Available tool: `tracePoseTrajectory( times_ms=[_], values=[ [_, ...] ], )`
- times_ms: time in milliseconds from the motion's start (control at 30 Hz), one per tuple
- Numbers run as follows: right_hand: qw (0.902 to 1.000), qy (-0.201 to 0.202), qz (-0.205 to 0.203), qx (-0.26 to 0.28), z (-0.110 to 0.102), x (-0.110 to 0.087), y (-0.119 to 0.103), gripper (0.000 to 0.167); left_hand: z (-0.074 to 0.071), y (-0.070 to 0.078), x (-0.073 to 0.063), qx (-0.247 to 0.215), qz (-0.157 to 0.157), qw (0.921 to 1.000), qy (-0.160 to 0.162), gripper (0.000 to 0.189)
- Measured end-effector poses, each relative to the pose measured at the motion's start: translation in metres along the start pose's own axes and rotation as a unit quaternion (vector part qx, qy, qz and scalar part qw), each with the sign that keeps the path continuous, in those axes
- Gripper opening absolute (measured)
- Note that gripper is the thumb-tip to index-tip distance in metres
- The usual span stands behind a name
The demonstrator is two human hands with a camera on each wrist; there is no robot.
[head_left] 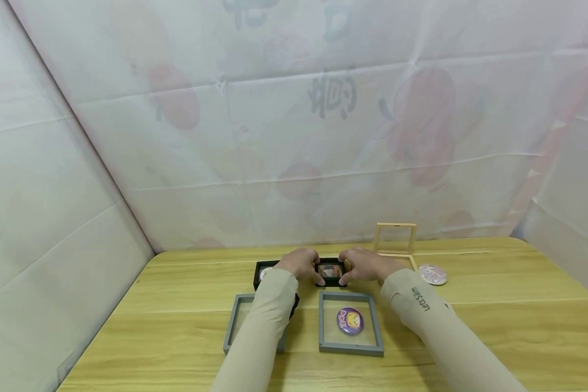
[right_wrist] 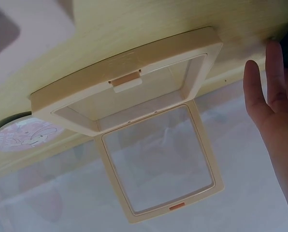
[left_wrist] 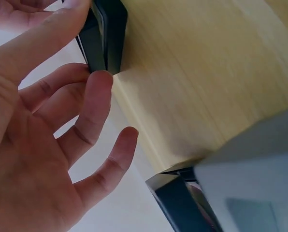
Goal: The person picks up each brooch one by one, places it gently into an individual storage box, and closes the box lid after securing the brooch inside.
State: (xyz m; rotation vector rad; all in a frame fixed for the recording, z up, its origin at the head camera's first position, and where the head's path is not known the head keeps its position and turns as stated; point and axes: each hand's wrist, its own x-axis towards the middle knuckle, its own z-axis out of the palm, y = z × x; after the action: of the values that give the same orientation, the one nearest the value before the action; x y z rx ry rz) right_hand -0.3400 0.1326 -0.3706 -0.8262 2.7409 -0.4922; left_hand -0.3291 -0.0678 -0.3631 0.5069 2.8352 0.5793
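Note:
Near the back of the table, my left hand (head_left: 301, 264) and right hand (head_left: 366, 265) hold a small black display frame (head_left: 330, 282) from its two sides. Thumb and fingers of each hand lie at its edges. A multicoloured item (head_left: 330, 271) shows behind its clear window. In the left wrist view, the black frame (left_wrist: 116, 29) shows a seam between two halves, with the left thumb (left_wrist: 47, 41) on it. Only part of the right hand (right_wrist: 279, 111) appears in the right wrist view, its fingers by the black edge.
Another black frame (head_left: 257, 272) stands left, partly behind my left arm. Two grey frames lie in front: one (head_left: 231, 321) under the left forearm, one (head_left: 351, 349) with a purple badge (head_left: 350, 321). A cream frame (right_wrist: 129, 63) stands hinged apart at right, beside a pink-white badge (head_left: 433, 274).

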Motion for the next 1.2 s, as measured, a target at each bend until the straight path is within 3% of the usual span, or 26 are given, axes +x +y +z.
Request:
tracePoseTrajectory(
  times_ms=[633, 867, 1200],
  values=[
    [0.9997, 0.015, -0.001, -0.021, -0.001, 0.003, -0.006, 0.057, 0.006, 0.003, -0.001, 0.043, 0.014, 0.9976, 0.053, 0.031],
    [0.9993, 0.019, 0.003, -0.033, 0.001, 0.005, -0.005, 0.057, 0.009, 0.004, 0.001, 0.076, 0.015, 0.9958, 0.050, 0.029],
    [0.9985, 0.025, -0.008, -0.047, 0.003, 0.007, -0.003, 0.057, 0.011, 0.005, 0.000, 0.087, 0.019, 0.9941, 0.062, 0.031]
  ],
)
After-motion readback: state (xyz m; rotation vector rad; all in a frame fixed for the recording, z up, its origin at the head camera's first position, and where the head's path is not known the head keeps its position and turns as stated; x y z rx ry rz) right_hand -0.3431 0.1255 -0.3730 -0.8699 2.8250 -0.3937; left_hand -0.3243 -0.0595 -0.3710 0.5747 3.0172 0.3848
